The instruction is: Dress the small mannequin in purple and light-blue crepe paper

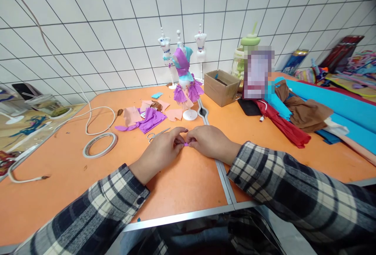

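Observation:
A small purple piece of fabric or paper (186, 144) is pinched between the fingertips of my two hands, just above the orange table. My left hand (164, 147) grips it from the left, fingers closed; my right hand (207, 140) closes on its other side. Most of the piece is hidden by my fingers. Partly behind my left hand lie small metal scissors (158, 133). Beyond my hands stands a miniature dress form (183, 67) dressed in purple and light blue, on a round white base (190, 114).
Purple scraps (152, 120) and peach scraps (131, 116) lie left of the form. A tape roll (100, 145) and white cable (88, 123) are at left. Behind stand a cardboard box (221, 87) and two more dress forms. Red fabric (282, 125) and brown fabric (308, 108) lie right.

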Motion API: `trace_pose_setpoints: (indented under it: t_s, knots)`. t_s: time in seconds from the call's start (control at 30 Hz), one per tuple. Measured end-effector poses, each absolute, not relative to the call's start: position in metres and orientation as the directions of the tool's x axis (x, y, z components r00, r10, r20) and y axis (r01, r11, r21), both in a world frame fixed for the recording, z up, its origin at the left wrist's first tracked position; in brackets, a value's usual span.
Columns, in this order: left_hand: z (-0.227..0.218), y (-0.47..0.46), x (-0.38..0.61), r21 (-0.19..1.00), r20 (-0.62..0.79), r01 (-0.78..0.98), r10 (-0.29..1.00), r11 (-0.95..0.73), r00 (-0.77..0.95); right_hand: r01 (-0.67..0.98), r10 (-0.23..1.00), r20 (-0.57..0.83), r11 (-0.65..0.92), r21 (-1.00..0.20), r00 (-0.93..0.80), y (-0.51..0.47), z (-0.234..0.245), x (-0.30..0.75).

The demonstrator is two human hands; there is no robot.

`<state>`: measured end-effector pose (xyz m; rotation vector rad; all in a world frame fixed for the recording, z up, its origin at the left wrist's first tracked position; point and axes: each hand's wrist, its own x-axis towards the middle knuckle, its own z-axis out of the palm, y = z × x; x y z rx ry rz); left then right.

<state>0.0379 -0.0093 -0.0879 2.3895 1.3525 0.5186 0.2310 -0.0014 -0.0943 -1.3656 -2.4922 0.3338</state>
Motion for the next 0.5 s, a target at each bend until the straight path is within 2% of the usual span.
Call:
trace_pose_setpoints:
  t_s: [0.13,0.23,0.33,0.37,0.43,0.5]
  knots:
    - [-0.087,-0.010,0.039,0.415,0.147,0.757,0.858,-0.504,0.491,0.784,0.842,0.144,0.537,-0.311,-0.520,-0.002,-0.096,0.231]
    - [-0.088,-0.010,0.039,0.423,0.135,0.747,0.851,-0.513,0.508,0.773,0.820,0.156,0.571,-0.276,-0.550,-0.002,-0.098,0.231]
    - [-0.088,-0.010,0.039,0.451,0.216,0.724,0.850,-0.523,0.480,0.767,0.812,0.196,0.583,-0.267,-0.549,-0.002,-0.097,0.231]
    - [-0.087,-0.009,0.039,0.483,0.278,0.706,0.855,-0.518,0.437,0.768,0.819,0.226,0.574,-0.285,-0.528,-0.002,-0.096,0.231]
    - [-0.086,-0.008,0.038,0.627,0.392,0.613,0.875,-0.480,0.284,0.760,0.845,0.305,0.530,-0.376,-0.439,-0.001,-0.091,0.231]
    - [-0.084,-0.006,0.039,0.816,0.379,0.420,0.917,-0.396,0.126,0.712,0.874,0.371,0.474,-0.518,-0.313,0.000,-0.086,0.231]
